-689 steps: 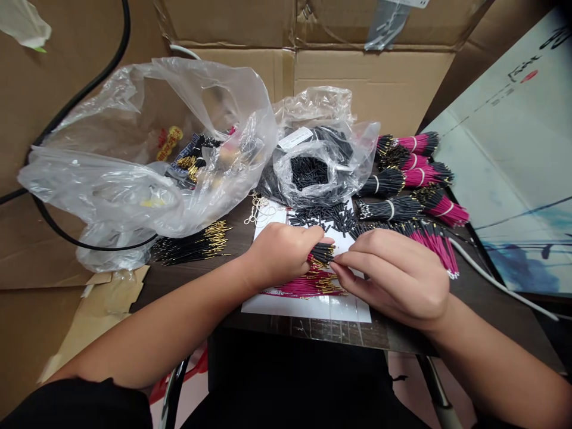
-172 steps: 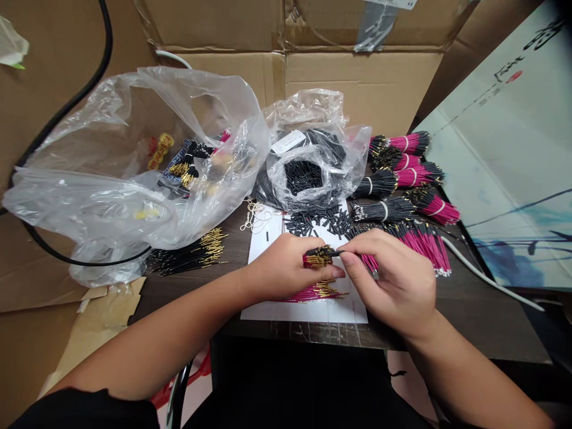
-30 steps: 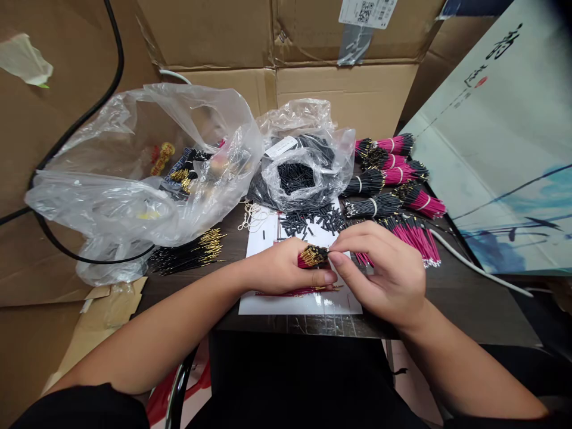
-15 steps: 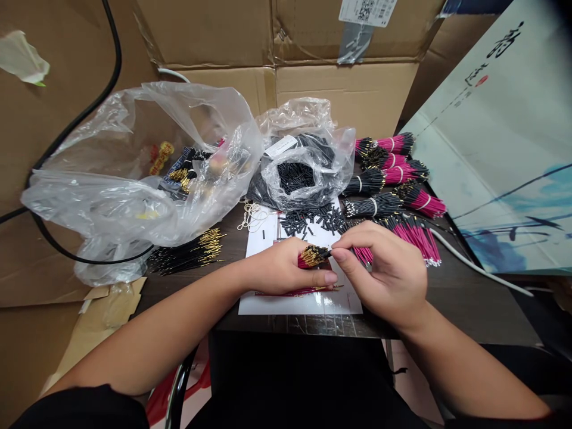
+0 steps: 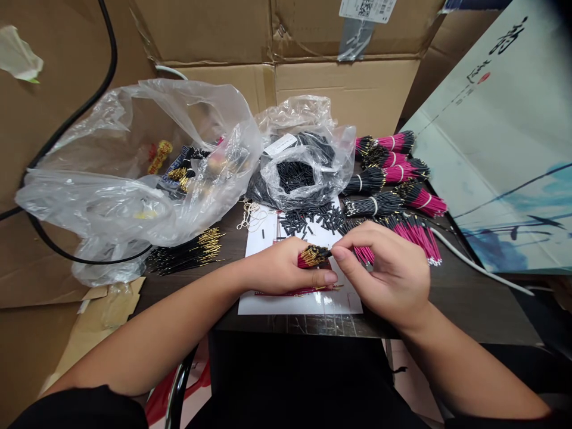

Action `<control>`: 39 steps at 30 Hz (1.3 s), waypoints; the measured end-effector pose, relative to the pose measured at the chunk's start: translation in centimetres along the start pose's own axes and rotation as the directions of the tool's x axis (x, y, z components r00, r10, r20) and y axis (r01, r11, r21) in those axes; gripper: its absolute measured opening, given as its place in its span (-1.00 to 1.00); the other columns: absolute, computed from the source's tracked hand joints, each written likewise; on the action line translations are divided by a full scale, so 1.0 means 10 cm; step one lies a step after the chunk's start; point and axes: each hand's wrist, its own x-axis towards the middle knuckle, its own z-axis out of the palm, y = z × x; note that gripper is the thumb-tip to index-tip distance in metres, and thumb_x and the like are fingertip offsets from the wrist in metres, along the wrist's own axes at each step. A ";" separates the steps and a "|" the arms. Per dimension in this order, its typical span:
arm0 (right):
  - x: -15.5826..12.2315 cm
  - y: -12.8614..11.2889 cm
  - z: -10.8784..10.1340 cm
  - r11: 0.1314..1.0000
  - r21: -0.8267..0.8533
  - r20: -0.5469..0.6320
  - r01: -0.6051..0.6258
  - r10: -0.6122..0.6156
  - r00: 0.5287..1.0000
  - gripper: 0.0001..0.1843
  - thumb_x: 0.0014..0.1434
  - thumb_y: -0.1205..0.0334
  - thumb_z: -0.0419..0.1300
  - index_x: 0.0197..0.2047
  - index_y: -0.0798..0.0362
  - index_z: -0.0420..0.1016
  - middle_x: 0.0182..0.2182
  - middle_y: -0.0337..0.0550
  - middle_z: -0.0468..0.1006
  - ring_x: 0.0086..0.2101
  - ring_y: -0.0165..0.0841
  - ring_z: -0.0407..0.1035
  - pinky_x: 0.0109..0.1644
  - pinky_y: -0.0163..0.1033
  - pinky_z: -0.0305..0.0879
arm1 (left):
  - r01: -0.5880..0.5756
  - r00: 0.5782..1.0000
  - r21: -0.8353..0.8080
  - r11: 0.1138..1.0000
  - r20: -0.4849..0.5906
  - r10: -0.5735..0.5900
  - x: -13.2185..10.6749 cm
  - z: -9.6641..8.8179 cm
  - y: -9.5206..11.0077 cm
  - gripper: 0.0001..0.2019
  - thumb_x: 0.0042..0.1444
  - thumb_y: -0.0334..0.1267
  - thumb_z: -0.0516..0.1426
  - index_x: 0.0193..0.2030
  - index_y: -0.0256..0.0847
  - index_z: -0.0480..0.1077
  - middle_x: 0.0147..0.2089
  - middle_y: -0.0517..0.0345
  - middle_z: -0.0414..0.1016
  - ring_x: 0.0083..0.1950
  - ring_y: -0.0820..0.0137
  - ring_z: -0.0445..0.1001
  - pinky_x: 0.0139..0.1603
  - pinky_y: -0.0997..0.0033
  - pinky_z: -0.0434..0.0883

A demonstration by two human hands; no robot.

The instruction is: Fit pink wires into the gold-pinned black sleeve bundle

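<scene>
My left hand (image 5: 279, 267) is closed round a bundle of pink wires with gold tips (image 5: 311, 257), whose ends stick out past my thumb. My right hand (image 5: 386, 274) pinches a small black sleeve (image 5: 328, 253) with thumb and forefinger right at the gold tips. Both hands hover over a white sheet of paper (image 5: 308, 301) on the dark table (image 5: 469, 304). A few pink wires (image 5: 304, 291) lie on the sheet under my left hand. Loose black sleeves (image 5: 310, 219) are scattered just beyond my hands.
A clear bag of black sleeves (image 5: 304, 173) stands behind the paper, a big crumpled plastic bag (image 5: 134, 173) to its left. Banded pink and black wire bundles (image 5: 393, 179) lie at the right, black gold-tipped wires (image 5: 192, 250) at the left. Cardboard boxes (image 5: 286, 36) wall the back.
Since 23 s ago the pile of pink wires on the paper has shrunk. Over the last second both hands keep their place, the right fingers shifting slightly at the gold tips.
</scene>
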 end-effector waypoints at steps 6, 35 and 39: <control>0.00 0.00 0.00 1.000 -0.010 0.012 0.005 -0.005 1.000 -0.81 0.01 0.52 0.28 -0.29 0.11 0.47 -0.42 -0.21 0.51 -0.39 -0.46 0.35 -0.33 -0.27 0.32 | 0.022 1.000 0.013 1.000 -0.019 -0.022 0.00 0.01 0.00 -0.68 0.11 -0.05 0.17 -0.42 -0.31 0.32 -0.49 0.28 0.16 -0.44 0.55 0.14 -0.43 0.54 0.20; 0.00 0.02 0.00 0.994 0.091 -0.034 -0.066 0.069 0.997 -0.80 0.05 0.48 0.30 -0.25 0.04 0.56 -0.36 -0.23 0.58 -0.35 -0.43 0.43 -0.28 -0.26 0.36 | -0.074 0.993 -0.037 0.997 0.087 0.077 -0.01 -0.03 0.08 -0.74 0.23 -0.18 0.10 -0.28 -0.35 0.50 -0.39 0.15 0.49 -0.35 0.54 0.39 -0.27 0.58 0.33; 0.01 0.02 0.00 0.994 0.089 -0.068 -0.067 0.073 0.995 -0.81 0.06 0.45 0.30 -0.26 0.01 0.56 -0.38 -0.24 0.57 -0.37 -0.43 0.42 -0.29 -0.26 0.35 | -0.112 0.987 -0.005 0.994 0.119 0.112 -0.02 -0.04 0.11 -0.70 0.26 -0.16 0.06 -0.28 -0.34 0.50 -0.39 0.14 0.46 -0.35 0.53 0.38 -0.26 0.56 0.31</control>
